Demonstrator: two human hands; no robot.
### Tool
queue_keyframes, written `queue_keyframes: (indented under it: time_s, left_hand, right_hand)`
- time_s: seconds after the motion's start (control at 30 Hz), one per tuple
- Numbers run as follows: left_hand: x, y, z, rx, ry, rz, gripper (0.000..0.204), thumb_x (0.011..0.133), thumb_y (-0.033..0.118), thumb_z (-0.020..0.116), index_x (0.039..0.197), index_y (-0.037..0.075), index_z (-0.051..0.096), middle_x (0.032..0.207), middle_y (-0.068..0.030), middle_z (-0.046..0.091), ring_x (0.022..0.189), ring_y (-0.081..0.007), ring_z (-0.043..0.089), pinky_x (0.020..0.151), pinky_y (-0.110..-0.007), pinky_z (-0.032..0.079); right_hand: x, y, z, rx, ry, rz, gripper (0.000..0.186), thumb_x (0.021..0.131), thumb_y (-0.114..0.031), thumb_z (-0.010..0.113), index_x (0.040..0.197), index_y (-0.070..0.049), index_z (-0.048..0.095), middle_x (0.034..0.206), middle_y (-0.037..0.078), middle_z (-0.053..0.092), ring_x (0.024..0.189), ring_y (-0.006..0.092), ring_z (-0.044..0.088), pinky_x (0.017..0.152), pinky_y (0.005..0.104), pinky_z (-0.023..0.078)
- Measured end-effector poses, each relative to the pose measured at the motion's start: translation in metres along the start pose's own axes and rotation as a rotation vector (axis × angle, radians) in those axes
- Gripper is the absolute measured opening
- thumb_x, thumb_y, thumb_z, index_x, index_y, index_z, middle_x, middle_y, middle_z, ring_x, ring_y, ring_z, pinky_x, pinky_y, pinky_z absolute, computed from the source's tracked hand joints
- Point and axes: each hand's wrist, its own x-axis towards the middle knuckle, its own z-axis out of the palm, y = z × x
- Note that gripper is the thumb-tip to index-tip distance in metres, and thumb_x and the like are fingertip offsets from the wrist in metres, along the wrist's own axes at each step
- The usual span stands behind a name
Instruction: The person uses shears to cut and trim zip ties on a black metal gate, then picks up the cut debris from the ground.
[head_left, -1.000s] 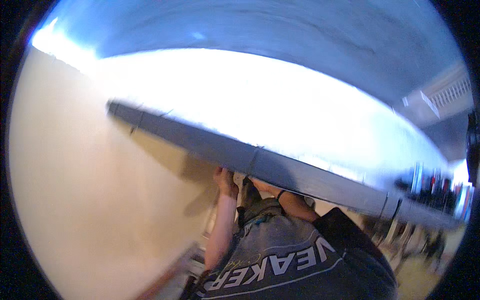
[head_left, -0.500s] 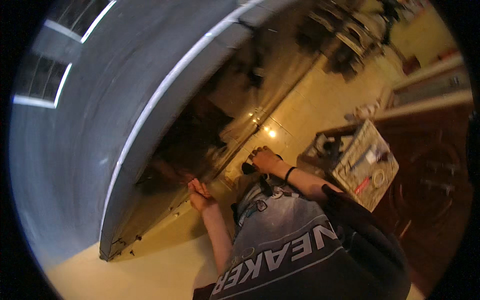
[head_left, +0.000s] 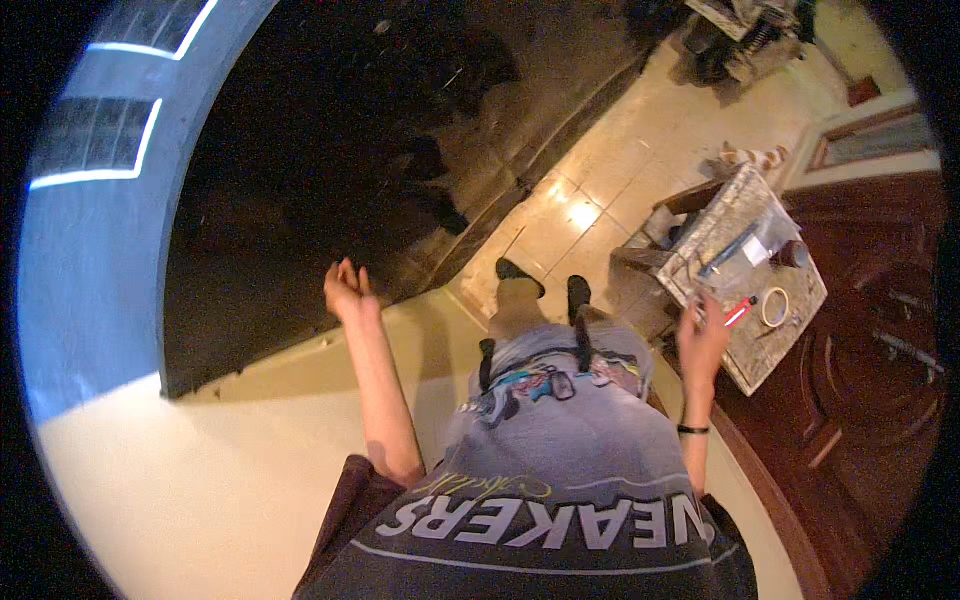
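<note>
My left hand [head_left: 350, 292] is raised beside a large dark glossy panel [head_left: 300, 170], its fingers loosely bent and apart with nothing visible in them; whether it touches the surface I cannot tell. On the right, my right hand [head_left: 704, 335] hangs over or just before the near edge of a small worn table [head_left: 760, 350], fingers apart and slightly blurred. Just beyond those fingers lie a red cutter-like tool [head_left: 738, 312], a pale tape ring [head_left: 775, 307], a long dark blue item [head_left: 730, 250], a clear bag [head_left: 770, 222] and a dark cup-like object [head_left: 795, 255].
A cream wall [head_left: 150, 480] and a blue surface with window openings [head_left: 90, 280] border the left. Tiled floor [head_left: 610, 180] runs beside the panel toward a motorbike-like machine [head_left: 755, 40]. An orange-and-white cat-like shape [head_left: 755, 155] is behind the table; a carved wooden door [head_left: 870, 390] stands right.
The view has swung down and right from the bright upper area. My right hand has moved from the panel to the table; my left hand now sits higher in view.
</note>
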Motion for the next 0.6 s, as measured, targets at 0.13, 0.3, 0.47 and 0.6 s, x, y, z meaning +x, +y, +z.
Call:
queue_keyframes:
  time_s: [0.13,0.3,0.47,0.6]
  left_hand:
    - [0.001,-0.008,0.013,0.095,0.042,0.122,0.027,0.102,0.026,0.060,0.121,0.008,0.065,0.116,-0.0033,0.069,0.101,-0.0144,0.068,0.088,-0.039,0.050]
    - [0.022,-0.030,-0.004,0.411,-0.282,0.295,0.023,0.099,0.027,0.065,0.112,0.009,0.067,0.103,-0.0047,0.073,0.091,-0.0182,0.065,0.075,-0.038,0.048]
    - [0.060,-0.008,-0.037,0.486,-0.290,0.247,0.056,0.097,0.028,0.073,0.143,0.022,0.042,0.147,-0.0071,0.057,0.131,-0.0317,0.059,0.091,-0.048,0.050]
    - [0.039,0.015,-0.044,0.399,-0.436,0.029,0.055,0.097,0.026,0.073,0.141,0.023,0.040,0.147,-0.0040,0.053,0.129,-0.0339,0.060,0.092,-0.050,0.050]
  right_hand:
    - [-0.027,0.042,-0.047,-0.043,-0.008,0.214,0.031,0.100,-0.016,0.064,0.125,0.003,0.068,0.112,0.023,0.073,0.102,0.0367,0.071,0.092,0.0444,0.054]
    - [-0.051,0.091,-0.075,-0.049,0.099,0.295,0.035,0.095,-0.018,0.068,0.123,0.003,0.070,0.118,0.024,0.073,0.108,0.0399,0.069,0.098,0.0456,0.053]
    - [-0.036,0.090,-0.070,-0.111,0.115,0.251,0.036,0.098,-0.025,0.065,0.124,0.001,0.069,0.120,0.023,0.072,0.110,0.0417,0.068,0.098,0.0478,0.052]
    - [-0.021,0.097,-0.043,0.051,0.145,0.333,0.036,0.098,-0.024,0.065,0.124,0.000,0.069,0.119,0.023,0.072,0.110,0.0376,0.070,0.096,0.0452,0.053]
